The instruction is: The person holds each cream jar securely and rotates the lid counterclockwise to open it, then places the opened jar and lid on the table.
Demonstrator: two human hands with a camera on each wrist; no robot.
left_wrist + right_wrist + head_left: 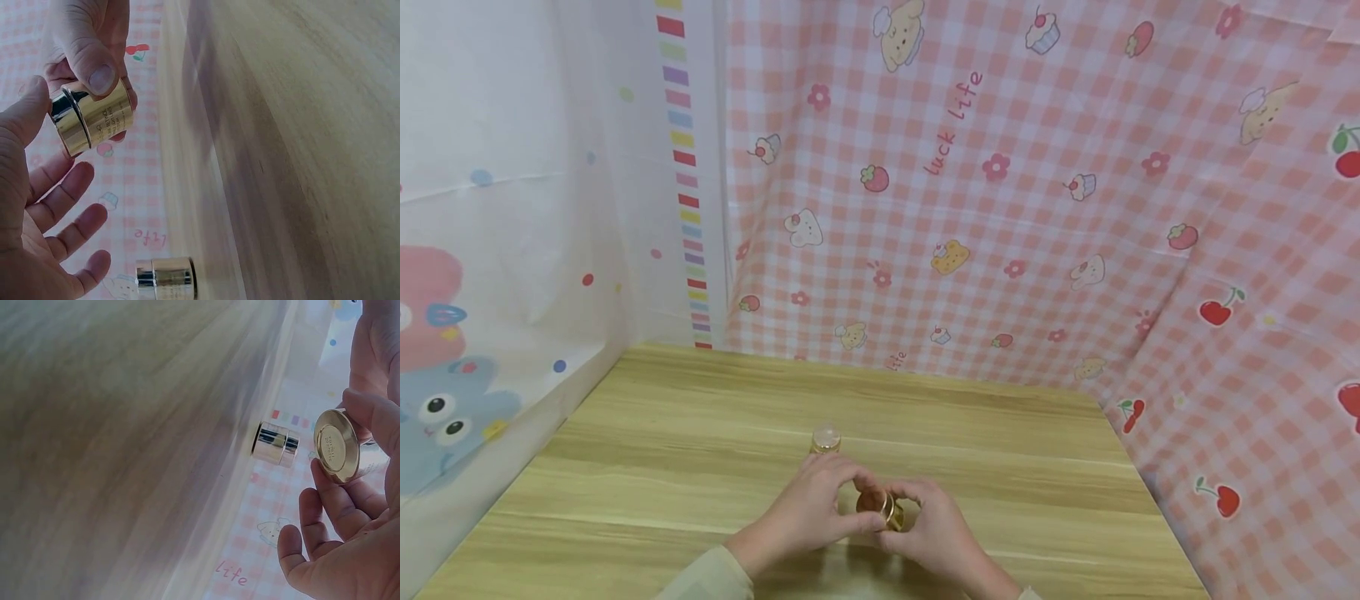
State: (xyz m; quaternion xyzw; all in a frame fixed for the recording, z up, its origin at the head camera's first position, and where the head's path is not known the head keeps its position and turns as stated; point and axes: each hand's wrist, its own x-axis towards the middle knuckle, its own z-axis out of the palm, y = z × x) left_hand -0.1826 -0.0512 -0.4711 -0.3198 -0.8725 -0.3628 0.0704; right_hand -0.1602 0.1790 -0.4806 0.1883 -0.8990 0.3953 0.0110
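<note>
A small gold cosmetic jar is held tilted on its side between both hands, above the wooden table. My left hand pinches its lid end between thumb and forefinger, the other fingers spread loose in the left wrist view. From the other side my right hand grips the body, with its thumb on the printed wall. The right wrist view shows the jar's round base, stamped with small characters. Whether lid and body are apart cannot be told. Beyond the left hand, a second gold jar stands upright, partly hidden.
The wood-grain table carries the second jar behind the hands. A pink checked cloth hangs along the back and right, and a white patterned cloth hangs at the left.
</note>
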